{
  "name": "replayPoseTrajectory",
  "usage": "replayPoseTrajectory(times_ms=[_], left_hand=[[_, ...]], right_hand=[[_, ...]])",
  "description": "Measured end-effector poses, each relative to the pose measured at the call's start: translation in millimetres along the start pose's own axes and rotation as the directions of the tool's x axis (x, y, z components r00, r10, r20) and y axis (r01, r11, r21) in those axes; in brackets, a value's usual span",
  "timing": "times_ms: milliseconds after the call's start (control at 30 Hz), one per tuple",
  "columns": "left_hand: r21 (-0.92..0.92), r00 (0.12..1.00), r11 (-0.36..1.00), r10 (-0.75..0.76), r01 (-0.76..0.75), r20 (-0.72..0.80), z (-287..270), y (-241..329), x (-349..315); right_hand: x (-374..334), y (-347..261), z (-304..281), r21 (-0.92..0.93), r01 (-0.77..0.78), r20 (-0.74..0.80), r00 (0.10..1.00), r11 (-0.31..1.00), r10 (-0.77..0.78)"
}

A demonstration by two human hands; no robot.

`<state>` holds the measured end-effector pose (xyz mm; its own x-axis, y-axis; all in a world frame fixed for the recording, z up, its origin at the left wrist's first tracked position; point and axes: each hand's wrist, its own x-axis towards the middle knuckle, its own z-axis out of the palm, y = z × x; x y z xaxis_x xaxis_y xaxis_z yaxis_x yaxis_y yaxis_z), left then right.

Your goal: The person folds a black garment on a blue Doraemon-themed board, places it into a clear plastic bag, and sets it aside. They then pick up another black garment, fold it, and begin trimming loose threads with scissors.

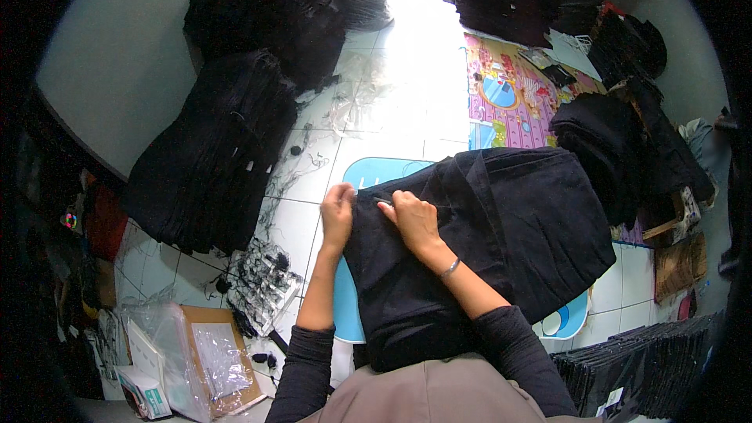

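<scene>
A black folded garment (517, 211), perhaps trousers, is spread over a light blue low table (348, 321) in front of me. At its far left corner, my left hand (337, 215) is closed in a pinch on the garment's edge, slightly smeared by motion. My right hand (413, 223) rests over the cloth just to the right, fingers curled round a small thin tool (382, 201) that points left. Most of that tool is hidden in the fist, so its exact kind is unclear. A bracelet circles my right wrist.
Tall stacks of black garments (211, 157) stand at left, with another black pile (599, 141) at right. Loose black threads (262, 282) litter the white tiles. Lower left are a cardboard piece (223, 352) and plastic bags. A colourful mat (509, 94) lies far right; packed black garments (642, 368) sit lower right.
</scene>
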<state>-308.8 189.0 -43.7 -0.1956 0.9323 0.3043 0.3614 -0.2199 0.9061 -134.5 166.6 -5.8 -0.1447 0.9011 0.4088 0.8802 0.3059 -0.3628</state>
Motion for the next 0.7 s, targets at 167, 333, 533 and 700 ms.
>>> replayPoseTrajectory(times_ms=[167, 333, 533, 700], left_hand=[[0.045, 0.929, 0.989, -0.117, 0.141, -0.352, -46, -20, 23], [0.383, 0.903, 0.827, 0.428, -0.411, 0.045, -35, 13, 16], [0.259, 0.865, 0.873, 0.289, -0.414, 0.409, -23, 44, 6], [0.222, 0.922, 0.923, 0.242, -0.315, 0.302, -28, 46, -18]], right_hand=[[-7, 10, -20, 0.054, -0.204, -0.020, 0.979, 0.978, 0.205], [-11, 10, -30, 0.134, -0.089, 0.020, 0.996, 0.987, 0.087], [-36, 2, -46, 0.180, 0.055, 0.055, 0.996, 0.982, -0.066], [-44, 4, -51, 0.331, -0.089, 0.075, 0.995, 0.939, 0.068]])
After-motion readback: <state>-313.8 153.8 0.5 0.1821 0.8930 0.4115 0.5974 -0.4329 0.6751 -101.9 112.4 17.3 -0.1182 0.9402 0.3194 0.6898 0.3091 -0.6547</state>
